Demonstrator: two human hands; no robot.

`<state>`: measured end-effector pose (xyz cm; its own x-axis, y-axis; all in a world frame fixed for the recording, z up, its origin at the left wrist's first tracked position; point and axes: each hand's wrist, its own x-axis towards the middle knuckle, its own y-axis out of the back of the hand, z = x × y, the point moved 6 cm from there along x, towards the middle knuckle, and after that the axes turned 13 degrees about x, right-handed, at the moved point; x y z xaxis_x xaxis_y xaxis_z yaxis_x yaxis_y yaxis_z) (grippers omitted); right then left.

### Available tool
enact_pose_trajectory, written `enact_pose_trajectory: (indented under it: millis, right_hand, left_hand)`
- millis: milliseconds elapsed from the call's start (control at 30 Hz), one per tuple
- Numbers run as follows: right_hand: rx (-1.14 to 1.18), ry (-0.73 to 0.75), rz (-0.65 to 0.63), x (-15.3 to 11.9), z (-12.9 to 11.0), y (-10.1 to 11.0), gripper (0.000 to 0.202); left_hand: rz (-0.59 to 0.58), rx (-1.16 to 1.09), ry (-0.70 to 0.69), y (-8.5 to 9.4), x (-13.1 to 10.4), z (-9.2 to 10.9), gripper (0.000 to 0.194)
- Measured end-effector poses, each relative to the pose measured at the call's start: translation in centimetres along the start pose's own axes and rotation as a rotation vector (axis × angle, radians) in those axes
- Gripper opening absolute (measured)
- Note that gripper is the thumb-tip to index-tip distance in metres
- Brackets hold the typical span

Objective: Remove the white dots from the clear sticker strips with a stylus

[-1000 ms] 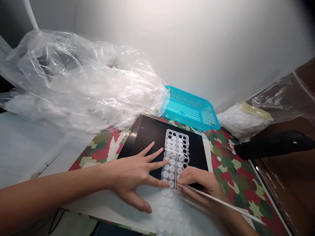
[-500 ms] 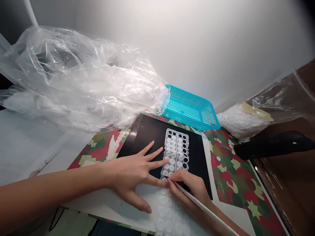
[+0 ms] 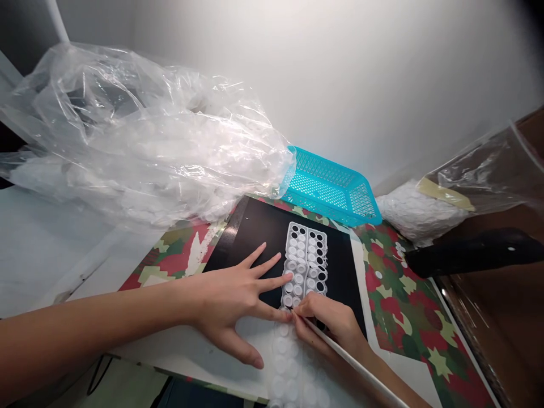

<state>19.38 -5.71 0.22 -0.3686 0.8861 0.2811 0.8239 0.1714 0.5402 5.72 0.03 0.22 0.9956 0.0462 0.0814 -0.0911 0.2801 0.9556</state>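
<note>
My left hand (image 3: 232,294) lies with its fingers spread, its index and middle fingertips on the left edge of a translucent plastic tray (image 3: 306,266). Two blocks of round wells make up this tray; many hold white discs (image 3: 298,279), and the topmost ones look black. Pinched in my right hand (image 3: 331,320) is a long, thin white tool (image 3: 357,365), whose tip points at a well beside my left index finger. That tip is partly hidden by my fingers. Below both hands, a paler strip of round white shapes (image 3: 284,362) runs toward the table's front edge.
The tray lies on a black sheet (image 3: 259,229) over a camouflage-patterned covering (image 3: 395,306). A large clear bag (image 3: 170,153) bulges at the back left, overlapping a blue basket (image 3: 327,190). At right are a bag of white pieces (image 3: 423,209) and a black handle-like object (image 3: 471,249).
The tool's dark tip, clear earlier beside my left index finger, is now less visible, and my right fingers have shifted slightly. My left hand keeps its place on the tray.
</note>
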Motion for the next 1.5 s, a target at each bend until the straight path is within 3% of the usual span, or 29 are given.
enact_pose_trajectory:
  millis: [533,767,900,1100,1267,1500]
  right_hand:
    - [-0.080,0.064,-0.014,-0.3,-0.1,0.3,0.018]
    - [-0.038,0.012,-0.013,-0.3,0.1,0.4,0.014]
    - [-0.130,0.118,-0.025,-0.4,-0.2,0.3,0.015]
    - [-0.479,0.347,-0.195,-1.1,-1.2,-0.5,0.020]
    - [-0.503,0.400,-0.140,-1.2,-1.1,-0.1,0.025]
    - [-0.352,0.321,-0.020,-0.7,-0.5,0.6,0.028]
  left_hand:
    - [0.052,-0.024,-0.007,0.2,-0.1,0.0,0.073]
    - [0.053,-0.020,-0.014,0.2,0.0,0.0,0.072]
    - [0.024,-0.005,-0.019,0.1,0.1,0.0,0.073]
    - [0.021,-0.002,-0.022,0.1,0.1,0.0,0.070]
    - [0.061,-0.019,-0.032,0.1,0.0,0.1,0.071]
    - [0.040,-0.029,-0.013,0.0,-0.1,0.1,0.072]
